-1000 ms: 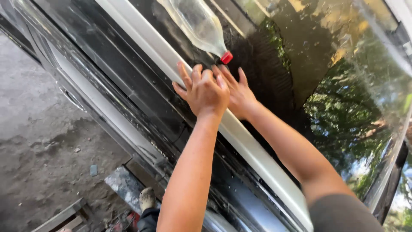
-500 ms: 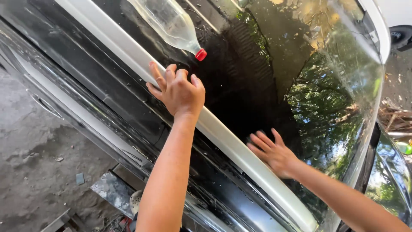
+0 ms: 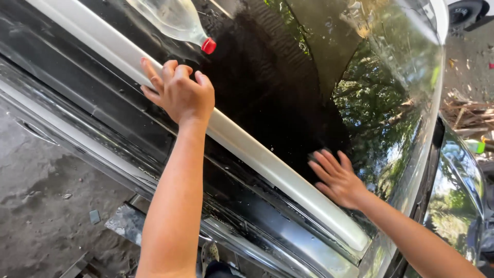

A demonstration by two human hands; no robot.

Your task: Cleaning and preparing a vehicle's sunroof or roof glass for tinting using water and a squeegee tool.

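Since half a second earlier, right hand (image 3: 337, 177) slid lower across dark tinted glass (image 3: 278, 98), fingers spread flat; left hand (image 3: 180, 92) curled on pale trim strip (image 3: 247, 149); best smoothed with even palm pressure outward.

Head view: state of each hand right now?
Left hand: fingers curled, pressing on the pale trim strip, gripping nothing.
Right hand: open, fingers spread flat on the dark glass, holding nothing.
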